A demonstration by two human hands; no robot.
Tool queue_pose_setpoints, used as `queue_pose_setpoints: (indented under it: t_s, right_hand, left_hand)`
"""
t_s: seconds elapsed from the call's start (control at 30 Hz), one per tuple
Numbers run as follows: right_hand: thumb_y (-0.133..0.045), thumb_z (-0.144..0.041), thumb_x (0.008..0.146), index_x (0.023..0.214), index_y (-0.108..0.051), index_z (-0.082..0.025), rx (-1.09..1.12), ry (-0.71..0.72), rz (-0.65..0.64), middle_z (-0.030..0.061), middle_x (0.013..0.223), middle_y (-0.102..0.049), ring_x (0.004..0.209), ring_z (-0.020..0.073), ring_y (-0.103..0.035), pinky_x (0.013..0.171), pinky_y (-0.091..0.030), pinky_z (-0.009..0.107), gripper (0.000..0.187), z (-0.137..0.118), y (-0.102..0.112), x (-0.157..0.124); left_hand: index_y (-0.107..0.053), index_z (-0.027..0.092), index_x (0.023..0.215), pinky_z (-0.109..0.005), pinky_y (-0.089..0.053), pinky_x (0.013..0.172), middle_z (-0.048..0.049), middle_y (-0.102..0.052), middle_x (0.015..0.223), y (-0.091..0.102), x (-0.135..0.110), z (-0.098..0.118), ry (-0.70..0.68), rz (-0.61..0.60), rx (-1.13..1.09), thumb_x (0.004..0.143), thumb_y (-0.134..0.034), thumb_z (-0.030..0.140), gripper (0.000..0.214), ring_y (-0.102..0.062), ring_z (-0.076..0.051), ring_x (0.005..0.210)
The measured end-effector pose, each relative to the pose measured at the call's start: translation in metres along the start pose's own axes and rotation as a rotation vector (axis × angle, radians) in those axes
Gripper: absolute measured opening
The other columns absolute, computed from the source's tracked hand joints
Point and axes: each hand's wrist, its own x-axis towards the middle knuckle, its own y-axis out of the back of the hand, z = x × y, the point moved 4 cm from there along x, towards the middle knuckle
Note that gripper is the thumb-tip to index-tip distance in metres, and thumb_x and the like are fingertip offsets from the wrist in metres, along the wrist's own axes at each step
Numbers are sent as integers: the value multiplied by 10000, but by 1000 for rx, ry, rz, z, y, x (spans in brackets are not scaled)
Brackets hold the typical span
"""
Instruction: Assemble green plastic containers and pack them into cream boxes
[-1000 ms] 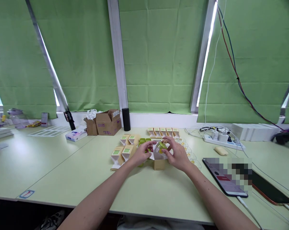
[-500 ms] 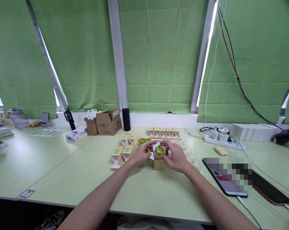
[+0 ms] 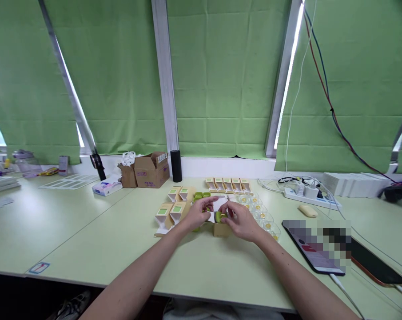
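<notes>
A small kraft box (image 3: 221, 230) with its white-lined flaps open stands on the table in front of me. Sunk into its opening is a green, rounded, cube-like item (image 3: 220, 216). The bent fingers of my right hand (image 3: 240, 218) are on its top and right side. My left hand (image 3: 198, 213) curls at the box's left flap, thumb against the white edge. Behind my left hand, more green pieces (image 3: 201, 195) show in part. Clear plastic cups with yellow centres (image 3: 261, 215) stand beside my right hand.
Folded kraft boxes with green windows (image 3: 169, 213) lie to the left; a row of similar boxes (image 3: 228, 185) is behind. Two phones (image 3: 312, 249) with cables and a power strip (image 3: 310, 199) are at right. A larger carton (image 3: 151, 171) and black cylinder (image 3: 176, 166) stand at the back.
The green item has gone down into the box, and my right hand has followed it, its fingers drawn closer together. My left hand has stayed at the flap. Another person's hand at far left has mostly left view.
</notes>
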Motion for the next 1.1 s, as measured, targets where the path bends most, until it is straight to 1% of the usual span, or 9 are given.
queue_pose_setpoints:
  t_s: [0.13, 0.37, 0.5, 0.6, 0.87, 1.1]
  right_hand:
    - [-580, -179, 928, 913, -615, -241, 25, -11, 33, -8, 814, -667, 691, 164, -569, 660, -427, 284, 73, 2, -2, 1]
    - [-577, -178, 944, 913, -605, -245, 18, 3, 67, 0, 856, -672, 713, 170, -574, 669, -432, 294, 79, 4, -8, 1]
    - [-585, -170, 927, 864, -585, -241, 69, 33, 93, 22, 920, -658, 756, 178, -577, 675, -453, 302, 96, 6, -11, 2]
    - [-613, -169, 903, 836, -601, -240, 101, 31, 115, 34, 943, -647, 762, 181, -579, 661, -462, 306, 98, 8, -12, 2]
    - [-663, -97, 847, 787, -638, -231, 96, -26, 126, 14, 893, -630, 711, 161, -570, 642, -455, 296, 148, 7, -13, 3]
    - [-651, -84, 838, 758, -672, -227, 109, -29, 127, 19, 880, -656, 692, 159, -581, 619, -464, 298, 165, 8, -13, 3]
  left_hand:
    - [-644, 103, 1373, -257, -455, 703, -67, -637, 939, 0, 0, -1, -4, 2, 7, 586, -541, 50, 796, -559, -165, 859]
    - [-648, 108, 1374, -263, -460, 710, -58, -629, 914, 2, 2, -5, -12, 4, 8, 591, -545, 50, 792, -555, -163, 848]
    - [-656, 110, 1362, -262, -461, 709, -68, -637, 941, 2, 2, -6, -18, 9, 2, 592, -554, 47, 780, -555, -165, 858]
    - [-654, 115, 1367, -262, -459, 711, -65, -638, 938, 2, 2, -6, -21, 3, 2, 597, -560, 46, 778, -557, -167, 861]
    - [-641, 109, 1390, -267, -459, 726, -64, -639, 937, 2, 1, -3, -18, -5, 11, 614, -556, 52, 783, -561, -167, 862]
    - [-661, 111, 1366, -259, -450, 709, -70, -635, 936, 3, 3, -7, -30, -3, -9, 609, -572, 58, 764, -553, -163, 852]
